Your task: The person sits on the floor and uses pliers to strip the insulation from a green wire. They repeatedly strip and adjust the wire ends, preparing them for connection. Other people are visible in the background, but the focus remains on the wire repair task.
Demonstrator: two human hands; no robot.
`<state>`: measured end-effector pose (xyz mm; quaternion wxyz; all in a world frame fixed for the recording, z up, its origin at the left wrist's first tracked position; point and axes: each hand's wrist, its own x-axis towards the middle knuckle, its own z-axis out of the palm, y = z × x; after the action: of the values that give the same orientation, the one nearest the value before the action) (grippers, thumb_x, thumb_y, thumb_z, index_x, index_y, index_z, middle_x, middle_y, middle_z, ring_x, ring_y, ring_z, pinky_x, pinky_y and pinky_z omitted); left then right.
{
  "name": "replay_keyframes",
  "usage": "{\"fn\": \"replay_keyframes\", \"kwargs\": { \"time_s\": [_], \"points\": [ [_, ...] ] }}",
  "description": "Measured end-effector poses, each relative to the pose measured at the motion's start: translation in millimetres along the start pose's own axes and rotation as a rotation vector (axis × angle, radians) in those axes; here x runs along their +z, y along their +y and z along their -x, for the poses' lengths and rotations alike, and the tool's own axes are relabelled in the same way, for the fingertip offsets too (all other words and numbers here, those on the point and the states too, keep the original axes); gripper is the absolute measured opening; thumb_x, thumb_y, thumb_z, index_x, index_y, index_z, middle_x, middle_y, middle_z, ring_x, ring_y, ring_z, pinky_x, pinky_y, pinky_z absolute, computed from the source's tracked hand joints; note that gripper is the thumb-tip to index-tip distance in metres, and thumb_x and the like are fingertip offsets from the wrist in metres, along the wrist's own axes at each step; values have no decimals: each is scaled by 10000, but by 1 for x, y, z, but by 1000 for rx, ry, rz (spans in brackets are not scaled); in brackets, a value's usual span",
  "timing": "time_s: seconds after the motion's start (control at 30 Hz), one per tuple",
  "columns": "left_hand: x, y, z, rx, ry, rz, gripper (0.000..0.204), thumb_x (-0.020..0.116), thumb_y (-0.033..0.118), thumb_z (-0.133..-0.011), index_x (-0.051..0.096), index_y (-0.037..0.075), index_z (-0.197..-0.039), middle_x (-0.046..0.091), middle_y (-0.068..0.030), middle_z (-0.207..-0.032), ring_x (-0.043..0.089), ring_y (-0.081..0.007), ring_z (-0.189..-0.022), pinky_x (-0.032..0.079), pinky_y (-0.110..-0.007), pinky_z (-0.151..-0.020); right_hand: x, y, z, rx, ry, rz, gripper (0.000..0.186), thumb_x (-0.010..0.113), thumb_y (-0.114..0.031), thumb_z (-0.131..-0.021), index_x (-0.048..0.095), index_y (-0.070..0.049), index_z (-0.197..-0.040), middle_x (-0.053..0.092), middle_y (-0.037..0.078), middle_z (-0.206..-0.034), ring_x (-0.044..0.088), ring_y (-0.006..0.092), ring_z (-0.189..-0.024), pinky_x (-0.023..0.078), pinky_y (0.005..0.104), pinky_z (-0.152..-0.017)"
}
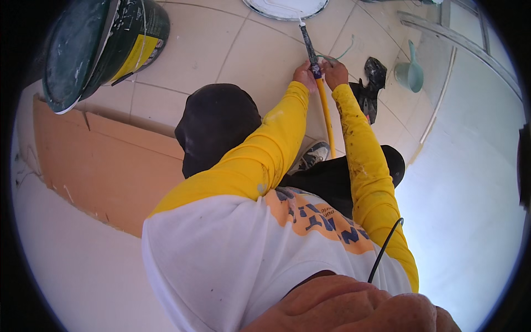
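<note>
Both hands grip one long pole (323, 108) held out over the tiled floor (249, 50), far from the body. The left hand (306, 74) and the right hand (335, 73) are closed around it side by side, at the junction where the yellow near section meets the dark far section. The long axis runs near to far, tilted slightly left at the far end. The far tip points at a round white lid (286, 8). A dark green bucket (99, 44) stands far left; a teal scoop (410, 71) lies to the right.
</note>
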<state>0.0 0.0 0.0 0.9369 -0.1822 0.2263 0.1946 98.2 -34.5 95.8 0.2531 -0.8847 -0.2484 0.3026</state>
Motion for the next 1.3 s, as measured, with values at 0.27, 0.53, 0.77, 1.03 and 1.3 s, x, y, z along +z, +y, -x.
{"fn": "replay_keyframes", "kwargs": {
  "time_s": [0.27, 0.53, 0.77, 1.03, 1.3],
  "points": [
    [20, 25, -16, 51, 7, -67, 313, 545, 373, -965, 596, 84, -1075, 663, -94, -952, 606, -265, -871, 475, -412, -819, -6, -38, -8, -197, -86, -14, 269, 648, -244, -881, 706, -67, -1074, 712, 166, -970, 687, 325, -893, 525, 386, -781],
    [13, 31, -20, -32, -18, -100, 336, 563, 459, -942, 613, 128, -961, 635, -43, -863, 593, -261, -857, 437, -474, -762, -9, -44, -21, -213, -150, 12, 178, 680, -164, -861, 704, -58, -1002, 714, 119, -859, 673, 205, -770, 518, 311, -718],
    [10, 30, -22, -14, -18, -146, 320, 642, 484, -879, 609, 167, -897, 628, -25, -838, 585, -255, -835, 421, -495, -733, -10, -37, -38, -243, -222, 2, 172, 664, -143, -861, 683, -47, -1003, 710, 109, -877, 675, 218, -797, 515, 315, -737],
    [7, 29, -22, 25, 1, -76, 222, 699, 363, -851, 602, 174, -913, 642, -17, -890, 601, -247, -887, 450, -506, -777, -11, -49, -36, -432, -212, 266, 179, 676, -197, -825, 679, -48, -925, 692, 153, -921, 664, 334, -863, 516, 393, -768],
    [16, 20, -25, 143, 75, -12, 81, 542, 214, -970, 579, 162, -1020, 659, -36, -1049, 608, -242, -1030, 461, -459, -970, 10, -49, -31, -286, -80, 239, 215, 682, -262, -815, 665, -55, -875, 690, 177, -876, 661, 371, -840, 516, 434, -741]
  ]
}}
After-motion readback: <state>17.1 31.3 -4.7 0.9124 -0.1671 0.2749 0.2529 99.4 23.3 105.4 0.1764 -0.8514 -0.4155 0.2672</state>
